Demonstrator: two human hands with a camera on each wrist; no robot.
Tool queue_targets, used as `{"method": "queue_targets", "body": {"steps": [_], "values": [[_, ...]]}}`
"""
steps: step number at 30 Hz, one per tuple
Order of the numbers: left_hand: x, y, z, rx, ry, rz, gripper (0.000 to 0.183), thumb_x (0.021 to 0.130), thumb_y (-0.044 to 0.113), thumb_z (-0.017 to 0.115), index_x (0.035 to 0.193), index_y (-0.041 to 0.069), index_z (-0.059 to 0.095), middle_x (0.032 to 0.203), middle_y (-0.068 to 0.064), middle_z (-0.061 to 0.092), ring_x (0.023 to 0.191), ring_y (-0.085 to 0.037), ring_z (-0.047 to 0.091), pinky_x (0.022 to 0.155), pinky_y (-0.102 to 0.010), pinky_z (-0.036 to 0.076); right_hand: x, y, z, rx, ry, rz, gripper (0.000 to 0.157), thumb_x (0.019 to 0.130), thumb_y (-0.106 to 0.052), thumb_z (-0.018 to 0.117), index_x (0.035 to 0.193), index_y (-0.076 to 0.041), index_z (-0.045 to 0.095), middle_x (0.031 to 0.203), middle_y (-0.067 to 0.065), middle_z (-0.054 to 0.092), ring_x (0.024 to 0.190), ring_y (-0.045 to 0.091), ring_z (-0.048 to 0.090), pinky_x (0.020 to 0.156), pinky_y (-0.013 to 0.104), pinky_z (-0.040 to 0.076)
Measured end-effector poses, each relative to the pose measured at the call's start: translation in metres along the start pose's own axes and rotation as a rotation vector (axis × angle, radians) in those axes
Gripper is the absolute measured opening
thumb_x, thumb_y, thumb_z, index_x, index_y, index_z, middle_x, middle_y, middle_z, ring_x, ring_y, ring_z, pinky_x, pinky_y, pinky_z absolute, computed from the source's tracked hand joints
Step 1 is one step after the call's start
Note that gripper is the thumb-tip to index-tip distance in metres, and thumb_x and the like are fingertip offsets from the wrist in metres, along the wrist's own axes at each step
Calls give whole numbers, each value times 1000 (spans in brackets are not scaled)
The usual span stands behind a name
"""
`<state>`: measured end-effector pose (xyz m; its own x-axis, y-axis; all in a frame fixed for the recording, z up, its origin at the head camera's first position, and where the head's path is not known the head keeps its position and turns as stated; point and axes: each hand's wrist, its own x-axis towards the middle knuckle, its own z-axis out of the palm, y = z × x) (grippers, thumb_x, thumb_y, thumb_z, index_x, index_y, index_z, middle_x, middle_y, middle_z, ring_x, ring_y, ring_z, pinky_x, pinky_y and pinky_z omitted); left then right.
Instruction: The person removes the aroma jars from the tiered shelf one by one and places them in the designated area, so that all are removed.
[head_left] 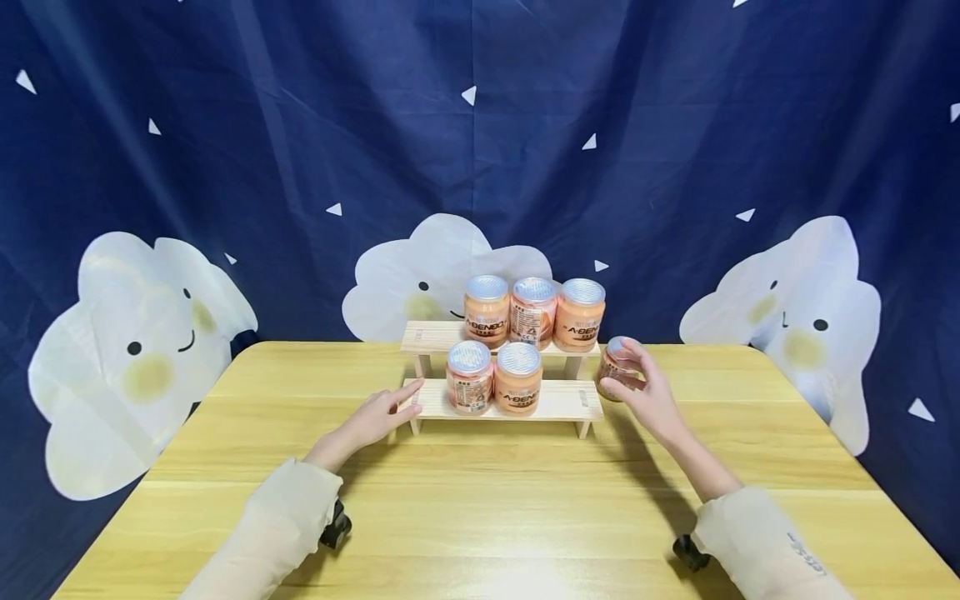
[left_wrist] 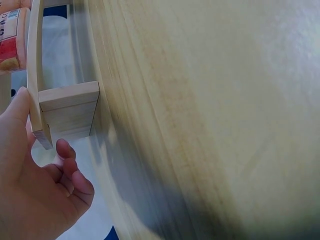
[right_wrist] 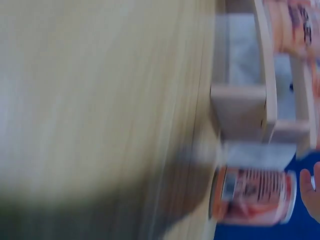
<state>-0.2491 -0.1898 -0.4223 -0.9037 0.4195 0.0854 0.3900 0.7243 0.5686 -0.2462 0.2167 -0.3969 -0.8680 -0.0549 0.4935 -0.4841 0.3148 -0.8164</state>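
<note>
A light wooden two-tier stand (head_left: 558,398) bears several orange and pink jars with clear ribbed lids. On its lower step are two jars, a pink one (head_left: 470,392) and an orange one (head_left: 517,392). My left hand (head_left: 382,414) pinches the left end of that step; in the left wrist view its thumb (left_wrist: 19,105) lies against the board while other fingers curl below. Right of the stand, another jar (right_wrist: 252,196) stands on the table. My right hand (head_left: 651,398) is spread beside that jar, its fingertips near the lid in the right wrist view, apparently without gripping it.
Three jars stand side by side on the upper step, among them a pink one (head_left: 533,312) in the middle. The wooden table (head_left: 480,500) ends just behind the stand. A blue curtain (head_left: 375,125) with white clouds hangs beyond it.
</note>
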Motion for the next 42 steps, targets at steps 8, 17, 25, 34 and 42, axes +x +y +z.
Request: {"method": "queue_targets", "body": {"steps": [8, 17, 25, 34, 42], "values": [[0, -1, 0, -9, 8, 4, 53, 94, 26, 51, 138, 2, 38, 52, 5, 27, 49, -10, 27, 52, -27, 29, -5, -7, 37, 68, -166, 11, 62, 79, 7, 64, 133, 5, 36, 122, 26, 46, 109, 28, 49, 89, 40, 44], [1, -4, 2, -17, 16, 27, 53, 94, 28, 51, 138, 1, 38, 49, 7, 25, 47, -9, 25, 51, -26, 29, 0, -26, 77, 186, -249, 25, 74, 76, 11, 65, 138, 5, 24, 124, 32, 41, 109, 43, 44, 89, 57, 38], [1, -3, 4, -22, 11, 18, 53, 94, 27, 50, 138, 1, 37, 50, 7, 25, 48, -9, 26, 51, -26, 29, 5, -19, 95, 140, -254, 40, 83, 77, 1, 70, 143, -4, 21, 122, 25, 44, 105, 35, 51, 85, 38, 46], [0, -3, 4, -26, 16, 15, 53, 94, 28, 50, 139, 2, 37, 49, 7, 25, 46, -9, 25, 49, -25, 27, 4, -18, 94, 149, -244, 31, 84, 75, 2, 71, 143, -5, 24, 126, 23, 44, 108, 27, 47, 82, 29, 47], [-1, -1, 3, -25, 20, 6, 53, 94, 28, 50, 139, 2, 37, 50, 7, 25, 47, -9, 26, 50, -26, 28, -2, -15, 80, 164, -212, 8, 79, 74, 8, 70, 140, 1, 26, 124, 25, 44, 106, 6, 45, 80, 27, 47]]}}
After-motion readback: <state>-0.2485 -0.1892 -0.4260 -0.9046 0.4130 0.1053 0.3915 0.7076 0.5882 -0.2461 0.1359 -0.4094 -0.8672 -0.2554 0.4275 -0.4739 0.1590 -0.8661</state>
